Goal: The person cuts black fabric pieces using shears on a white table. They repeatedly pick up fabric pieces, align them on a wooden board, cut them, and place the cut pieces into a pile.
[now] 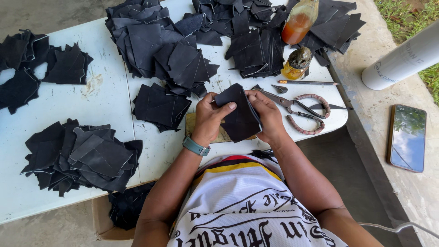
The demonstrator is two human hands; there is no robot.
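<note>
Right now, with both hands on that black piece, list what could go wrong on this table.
1. The scissors lie open just beside the right hand; a sideways move could catch the blades.
2. The bottle of orange liquid rests tilted on the black pieces at the table's far side; it might roll or leak onto them.
3. The phone sits on the ledge close to its edge and could be knocked off.

I see the bottle (pixel 299 20) and white tube (pixel 404 57) cut off by the edges; the black piece (pixel 240 116) hides my right fingers and the pad (pixel 222 135) beneath.
</note>
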